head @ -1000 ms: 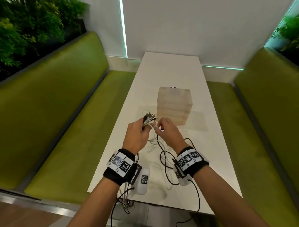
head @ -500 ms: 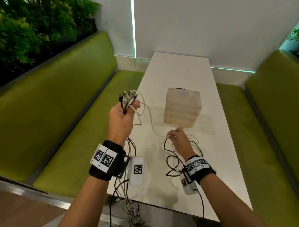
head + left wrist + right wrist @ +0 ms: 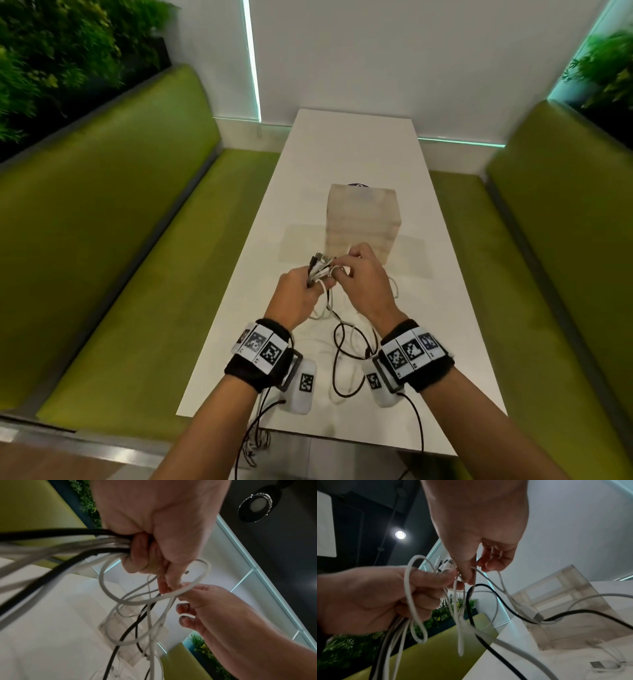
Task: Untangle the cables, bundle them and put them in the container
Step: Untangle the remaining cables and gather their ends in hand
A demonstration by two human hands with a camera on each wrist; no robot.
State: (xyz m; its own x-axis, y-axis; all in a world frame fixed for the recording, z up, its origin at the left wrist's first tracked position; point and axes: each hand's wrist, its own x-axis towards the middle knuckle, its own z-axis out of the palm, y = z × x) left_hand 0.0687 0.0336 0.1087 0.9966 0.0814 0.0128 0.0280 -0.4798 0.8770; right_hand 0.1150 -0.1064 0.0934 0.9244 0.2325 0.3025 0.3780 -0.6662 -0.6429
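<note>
My left hand [image 3: 297,297] grips a bunch of white and black cables [image 3: 320,270] above the white table [image 3: 356,150], their plug ends sticking up past the fist. From below, the left hand [image 3: 145,545] has its fingers curled round the strands [image 3: 109,543]. My right hand [image 3: 363,284] meets it and pinches a white cable loop [image 3: 154,597] between thumb and forefinger [image 3: 467,572]. More white and black cable [image 3: 342,359] trails over the table. The translucent box container [image 3: 363,222] stands just beyond both hands.
Green benches [image 3: 144,274] run along both sides of the table, with plants [image 3: 51,51] behind them. A white plug end [image 3: 597,664] lies on the table by the container. Wires [image 3: 253,442] hang off the near table edge.
My left hand came down and right from its raised spot with the bunch. My right hand lifted off the table cables and now meets it, pinching a white loop.
</note>
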